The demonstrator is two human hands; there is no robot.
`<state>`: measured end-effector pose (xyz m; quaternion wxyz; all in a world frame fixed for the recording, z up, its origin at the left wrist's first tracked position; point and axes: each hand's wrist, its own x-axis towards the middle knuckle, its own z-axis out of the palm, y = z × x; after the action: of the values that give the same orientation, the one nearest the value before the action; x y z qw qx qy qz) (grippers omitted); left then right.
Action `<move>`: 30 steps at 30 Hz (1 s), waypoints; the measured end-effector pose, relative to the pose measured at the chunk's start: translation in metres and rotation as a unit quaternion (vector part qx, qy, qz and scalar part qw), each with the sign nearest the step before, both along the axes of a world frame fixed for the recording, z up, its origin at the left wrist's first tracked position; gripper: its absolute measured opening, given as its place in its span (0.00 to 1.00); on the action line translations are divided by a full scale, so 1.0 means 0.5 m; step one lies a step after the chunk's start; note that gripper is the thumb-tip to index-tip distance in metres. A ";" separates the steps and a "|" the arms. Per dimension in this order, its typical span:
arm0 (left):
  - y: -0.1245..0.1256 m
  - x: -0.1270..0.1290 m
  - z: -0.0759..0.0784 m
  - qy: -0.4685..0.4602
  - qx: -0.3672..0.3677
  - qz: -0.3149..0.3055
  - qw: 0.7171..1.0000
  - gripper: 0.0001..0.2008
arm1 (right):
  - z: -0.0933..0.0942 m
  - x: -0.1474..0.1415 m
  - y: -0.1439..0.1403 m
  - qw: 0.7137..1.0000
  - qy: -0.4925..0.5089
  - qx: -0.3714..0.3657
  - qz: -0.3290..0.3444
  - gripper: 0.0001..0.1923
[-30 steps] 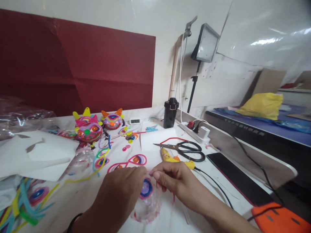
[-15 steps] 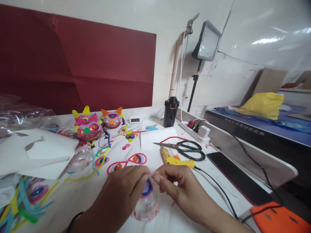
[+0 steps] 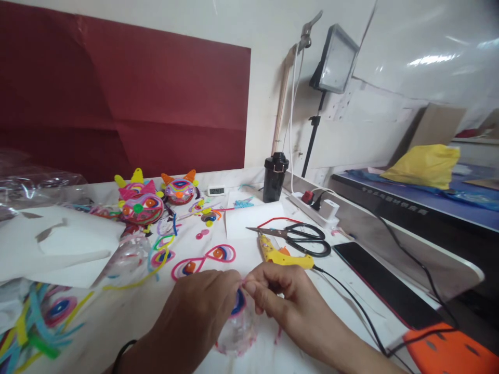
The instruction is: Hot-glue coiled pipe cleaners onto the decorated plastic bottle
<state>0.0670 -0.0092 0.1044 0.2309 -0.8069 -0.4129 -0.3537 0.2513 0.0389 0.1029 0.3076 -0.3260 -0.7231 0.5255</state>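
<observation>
The right hand (image 3: 286, 296) has its thumb and forefinger pressed together on a thin pink strip (image 3: 244, 283). The left hand (image 3: 198, 309) curls in from the other side with its fingertips at the same strip; its thumb is hidden, so I cannot tell whether it pinches too. The strip sits in the narrow gap where the two hands meet. Just below the grip, between the wrists, is a clear ball (image 3: 237, 335) with a dark blue ring (image 3: 238, 304) on it, partly covered by the left hand. Just beyond the grip and a little left lie two pink-rimmed eyes (image 3: 219, 253). Beyond it to the right is a yellow glue gun (image 3: 290, 257), with scissors (image 3: 288, 237) behind. A phone (image 3: 385, 283) lies well right of the grip; decorated balls (image 3: 142, 210) stand well beyond it, leftward.
</observation>
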 end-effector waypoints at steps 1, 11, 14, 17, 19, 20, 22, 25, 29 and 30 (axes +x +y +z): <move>-0.001 0.000 -0.001 -0.003 -0.002 0.001 1.000 0.23 | -0.002 -0.001 0.001 1.000 0.001 0.000 0.003 0.21; -0.002 -0.003 -0.012 0.013 0.017 0.022 1.000 0.22 | -0.012 0.004 0.005 1.000 0.008 -0.017 -0.001 0.24; -0.004 0.002 -0.010 0.009 0.017 0.030 0.999 0.23 | -0.012 0.002 0.002 1.000 0.007 -0.023 -0.001 0.24; -0.003 0.002 -0.009 -0.005 0.000 0.031 1.000 0.21 | -0.011 0.000 0.000 1.000 0.015 -0.024 -0.002 0.24; 0.000 -0.002 -0.012 -0.018 -0.011 0.031 0.999 0.19 | -0.009 0.000 0.000 0.999 0.019 -0.033 -0.002 0.24; 0.001 -0.004 -0.014 -0.025 -0.013 0.032 0.999 0.17 | -0.008 0.000 0.000 0.999 0.022 -0.040 -0.003 0.24; 0.004 -0.009 -0.020 -0.037 -0.015 0.037 0.998 0.15 | -0.005 0.000 0.001 0.998 0.026 -0.050 -0.007 0.24; 0.007 -0.014 -0.025 -0.051 -0.021 0.041 0.998 0.14 | -0.004 0.000 0.002 0.998 0.031 -0.052 -0.009 0.23; 0.008 -0.013 -0.023 -0.060 -0.024 0.039 0.997 0.15 | -0.007 0.000 0.001 0.998 0.030 -0.053 -0.011 0.21; 0.007 -0.012 -0.022 -0.061 -0.025 0.038 0.997 0.15 | -0.008 -0.001 0.000 0.998 0.026 -0.049 -0.013 0.21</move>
<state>0.0610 -0.0056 0.0935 0.1980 -0.7730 -0.4653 -0.3831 0.2511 0.0389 0.0988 0.3167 -0.3362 -0.6839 0.5647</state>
